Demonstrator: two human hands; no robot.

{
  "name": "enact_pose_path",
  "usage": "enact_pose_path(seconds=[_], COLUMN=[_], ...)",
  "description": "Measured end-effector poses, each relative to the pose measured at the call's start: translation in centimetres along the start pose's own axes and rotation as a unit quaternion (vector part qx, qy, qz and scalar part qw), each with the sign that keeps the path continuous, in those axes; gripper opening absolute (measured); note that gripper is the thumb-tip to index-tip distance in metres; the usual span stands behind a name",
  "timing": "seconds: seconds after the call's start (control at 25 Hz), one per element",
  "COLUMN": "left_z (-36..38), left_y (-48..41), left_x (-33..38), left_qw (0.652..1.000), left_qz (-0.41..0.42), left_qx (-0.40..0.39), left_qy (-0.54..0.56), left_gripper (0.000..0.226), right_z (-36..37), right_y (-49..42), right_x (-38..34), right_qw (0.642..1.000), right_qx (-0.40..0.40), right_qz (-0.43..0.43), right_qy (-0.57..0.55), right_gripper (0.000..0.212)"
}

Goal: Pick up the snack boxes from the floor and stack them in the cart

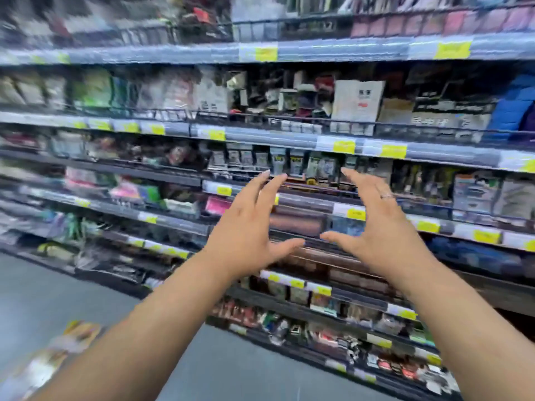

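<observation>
Both my hands are raised in front of me with fingers spread and nothing in them. My left hand point(249, 227) and my right hand point(373, 227) face each other, a gap between the palms. Blurred snack boxes point(52, 357) with yellow and white print lie on the grey floor at the lower left, partly behind my left forearm. No cart is in view. The whole picture is smeared by motion.
Store shelves point(289, 140) full of packaged goods, with yellow price tags on their grey rails, fill the view ahead and run down to the right. Grey floor point(58, 290) stretches along the left below the lowest shelf.
</observation>
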State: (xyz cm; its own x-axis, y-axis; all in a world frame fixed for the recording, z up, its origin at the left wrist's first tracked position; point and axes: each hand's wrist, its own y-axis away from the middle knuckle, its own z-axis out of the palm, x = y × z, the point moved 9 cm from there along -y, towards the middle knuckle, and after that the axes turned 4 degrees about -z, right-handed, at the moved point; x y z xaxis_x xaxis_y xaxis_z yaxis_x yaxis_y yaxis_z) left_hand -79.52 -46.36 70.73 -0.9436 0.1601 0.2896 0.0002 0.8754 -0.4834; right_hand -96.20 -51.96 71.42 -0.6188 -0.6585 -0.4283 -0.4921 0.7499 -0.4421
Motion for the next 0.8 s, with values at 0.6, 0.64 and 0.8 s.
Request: enact_pose_path(seconds=[0.6, 0.64, 0.8], left_z=[-16.5, -17.4, -21.7], left_y=[14.5, 15.3, 20.7], left_x=[-32.2, -33.6, -38.9], left_qw=[0.917, 0.906, 0.842], left_qz=[-0.351, -0.369, -0.473], left_qx=[0.112, 0.122, 0.158], left_qy=[-0.153, -0.169, -0.205], left_gripper=[0.092, 0.093, 0.093], right_z=[27.0, 28.8, 36.0], right_y=[-17.0, -18.0, -19.8], right_x=[-28.9, -30.8, -39.8], right_qw=[0.934, 0.924, 0.879], right_qx=[-0.146, -0.16, -0.218], right_qz=[-0.275, -0.292, -0.362], right_qy=[-0.174, -0.187, -0.219], right_gripper=[0.101, 0.101, 0.102])
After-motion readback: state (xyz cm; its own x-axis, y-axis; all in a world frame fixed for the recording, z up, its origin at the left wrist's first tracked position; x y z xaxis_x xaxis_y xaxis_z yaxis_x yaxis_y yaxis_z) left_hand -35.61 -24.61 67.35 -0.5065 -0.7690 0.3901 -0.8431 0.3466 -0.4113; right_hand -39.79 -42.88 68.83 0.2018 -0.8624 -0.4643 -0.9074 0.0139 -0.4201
